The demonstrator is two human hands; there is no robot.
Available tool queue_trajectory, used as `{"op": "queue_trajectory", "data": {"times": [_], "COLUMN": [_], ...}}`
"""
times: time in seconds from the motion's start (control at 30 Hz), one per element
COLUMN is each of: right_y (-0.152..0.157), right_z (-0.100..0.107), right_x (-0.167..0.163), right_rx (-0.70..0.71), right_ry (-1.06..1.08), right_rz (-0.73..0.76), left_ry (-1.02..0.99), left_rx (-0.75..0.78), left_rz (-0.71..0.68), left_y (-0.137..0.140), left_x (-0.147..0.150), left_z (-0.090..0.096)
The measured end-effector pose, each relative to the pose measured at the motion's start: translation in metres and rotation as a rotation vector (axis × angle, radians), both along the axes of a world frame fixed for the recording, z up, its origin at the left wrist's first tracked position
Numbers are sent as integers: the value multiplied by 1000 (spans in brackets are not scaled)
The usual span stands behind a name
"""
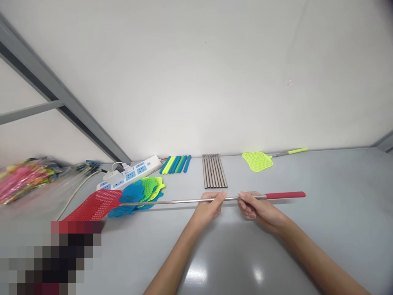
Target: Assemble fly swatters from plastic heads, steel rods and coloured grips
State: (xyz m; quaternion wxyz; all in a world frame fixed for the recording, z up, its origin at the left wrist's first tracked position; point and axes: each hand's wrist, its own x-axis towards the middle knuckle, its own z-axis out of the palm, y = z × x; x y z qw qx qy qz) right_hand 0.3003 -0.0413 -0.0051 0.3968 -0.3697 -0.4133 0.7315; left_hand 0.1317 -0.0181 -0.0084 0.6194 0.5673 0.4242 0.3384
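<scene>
A red fly swatter [98, 205] with a long telescopic metal rod is stretched sideways across my view. My left hand [209, 206] pinches the middle of the rod between thumb and fingers. Closer to the red handle, my right hand [256, 207] is closed round the thicker part of the same rod. The red grip [285, 195] sticks out past my right hand. The swatter's mesh head lies over part of a stack of blue, green and yellow swatter heads [129, 196], hiding some of it.
Against the wall are a white power strip [147, 166], several coloured grips [175, 164], a row of metal tubes [214, 170] and a yellow-green fly swatter [257, 161]. Plastic-wrapped colourful goods [30, 176] lie at the far left. The lower left corner is pixelated.
</scene>
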Motion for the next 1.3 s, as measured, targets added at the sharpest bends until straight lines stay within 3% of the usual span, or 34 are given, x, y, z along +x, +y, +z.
{"op": "queue_trajectory", "data": {"times": [0.37,0.8,1.3], "right_y": [-3,-4,-10], "right_z": [0,2,9], "right_x": [-7,-8,-14], "right_rx": [1,4,-12], "right_ry": [-2,-3,-51], "right_rz": [-6,-16,-28], "left_ry": [-6,48,21], "left_rx": [-26,19,-18], "left_rz": [-79,-59,-61], "left_y": [-7,-7,-14], "left_x": [5,5,6], "left_z": [5,4,18]}}
